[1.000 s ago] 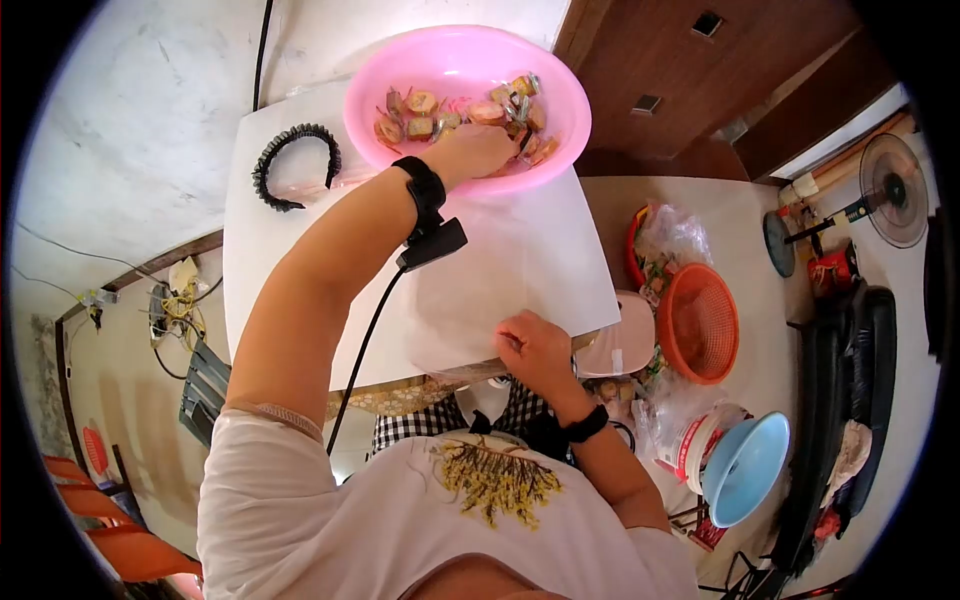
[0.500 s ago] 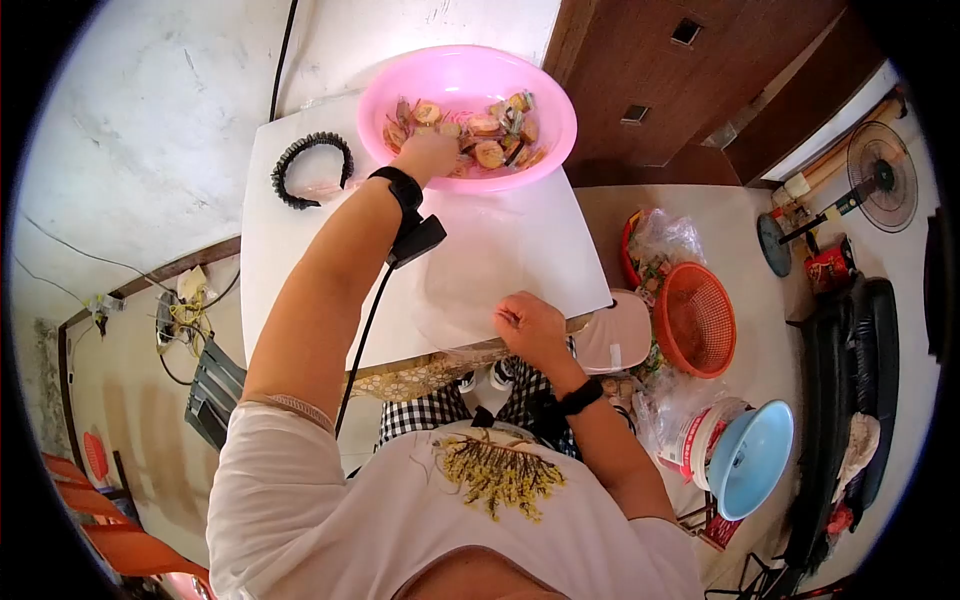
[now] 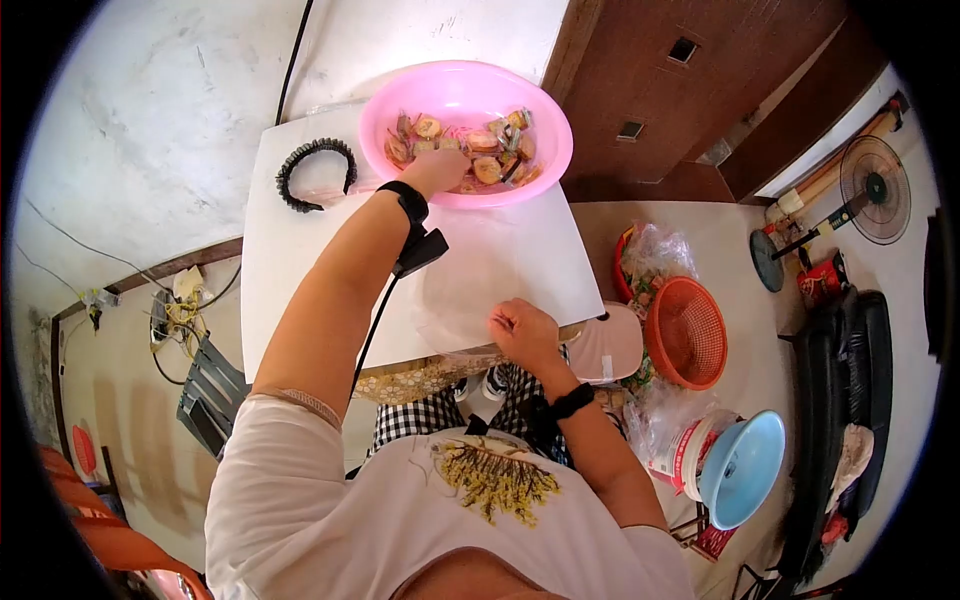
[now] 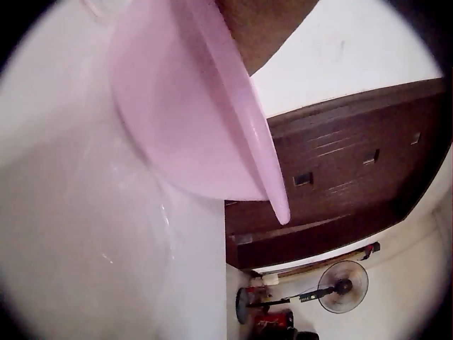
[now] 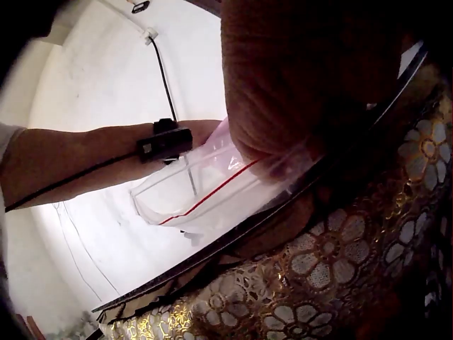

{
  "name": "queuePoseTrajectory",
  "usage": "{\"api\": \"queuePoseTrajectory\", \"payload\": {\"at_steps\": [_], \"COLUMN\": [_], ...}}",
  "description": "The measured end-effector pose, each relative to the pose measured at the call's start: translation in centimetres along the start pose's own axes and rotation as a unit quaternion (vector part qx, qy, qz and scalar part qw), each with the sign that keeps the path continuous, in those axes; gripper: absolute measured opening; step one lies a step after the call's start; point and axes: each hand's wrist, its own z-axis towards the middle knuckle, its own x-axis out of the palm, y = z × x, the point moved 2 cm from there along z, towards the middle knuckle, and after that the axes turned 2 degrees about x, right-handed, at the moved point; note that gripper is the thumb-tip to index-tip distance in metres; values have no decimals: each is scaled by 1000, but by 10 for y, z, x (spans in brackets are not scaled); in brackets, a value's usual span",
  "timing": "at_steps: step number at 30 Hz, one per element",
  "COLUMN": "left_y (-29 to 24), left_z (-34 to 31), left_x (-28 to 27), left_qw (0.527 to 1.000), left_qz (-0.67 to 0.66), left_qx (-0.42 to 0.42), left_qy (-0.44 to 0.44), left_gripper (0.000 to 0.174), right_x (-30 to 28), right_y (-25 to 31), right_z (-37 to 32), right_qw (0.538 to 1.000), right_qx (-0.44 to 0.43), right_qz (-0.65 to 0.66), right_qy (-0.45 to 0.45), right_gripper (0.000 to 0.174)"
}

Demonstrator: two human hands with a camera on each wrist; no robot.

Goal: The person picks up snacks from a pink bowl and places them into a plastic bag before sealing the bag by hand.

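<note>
A pink plastic basin point(image 3: 465, 85) stands at the far end of the white table point(image 3: 530, 240), with several individually wrapped snacks point(image 3: 487, 170) in it. My left hand point(image 3: 440, 172) reaches over the near rim into the left-middle of these packets; its fingertips are hidden, so I cannot tell whether it grips one. In the left wrist view only the outer wall of the basin point(image 4: 184, 120) and part of my wrist show. At the near table edge, my right hand point(image 3: 525, 332) has curled fingers pinching a clear zip bag point(image 5: 205, 191) with a red seal line.
A black ruffled headband point(image 3: 290, 170) lies left of the basin. Right of the table are a pink stool-like seat point(image 3: 610, 345), an orange basket point(image 3: 690, 335), a blue basin point(image 3: 740, 470) and a standing fan point(image 3: 875, 188). A patterned cloth point(image 5: 329, 251) hangs below the table edge.
Inside the basin, my left hand has moved leftward from the right-hand packets to those nearer the left-middle. The right hand stays at the table edge. The head view has shifted slightly.
</note>
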Motion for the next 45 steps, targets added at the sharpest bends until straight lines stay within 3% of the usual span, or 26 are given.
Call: {"api": "queuePoseTrajectory", "payload": {"at_steps": [1,4,7,10,16,19,22,25,28,31,34,38,42,45], "left_y": [-1,-8,9,13,-3,6,7,0,-22,-32,-59,-85,-140,-172], "left_z": [0,-3,9,11,4,6,7,-7,-49,-99,-161,-229,-277,-296], "left_x": [3,-3,12,13,-5,5,-11,-45,-80,-94,-107,-89,-94,-78], "left_qw": [999,999,992,987,988,989,995,963,905,885,832,779,913,927], "left_qz": [-16,-42,15,-27,-129,-139,-96,-236,-358,-380,-512,-580,-316,-272], "left_qx": [11,19,44,-6,-9,12,-30,-94,-95,-35,-114,-118,24,25], "left_qy": [-40,23,114,161,89,-41,-23,-86,-210,-268,-182,-206,-256,-258], "left_gripper": [22,21,23,26,25,24,32,38,25,27,28,29,32,35], "right_x": [0,1,-2,-1,1,0,2,0,0,1,-2,-3,-2,-3], "right_y": [-1,-3,1,0,-1,0,-2,-1,0,-1,10,21,40,55], "right_z": [0,-2,-1,-1,-2,-2,-6,-9,-13,-12,-13,-5,-3,-2], "right_qw": [1000,1000,1000,1000,1000,1000,999,999,999,998,999,998,999,999], "right_qx": [-2,2,7,7,12,9,-1,-9,-29,-58,-45,-22,-33,-22], "right_qz": [1,6,6,1,12,14,35,41,33,9,-17,-44,-28,-33], "right_qy": [-2,-3,3,0,1,1,-16,-14,-20,-28,10,43,15,26], "right_gripper": [13,12,12,11,9,8,8,9,11,14,17,19,23,22]}}
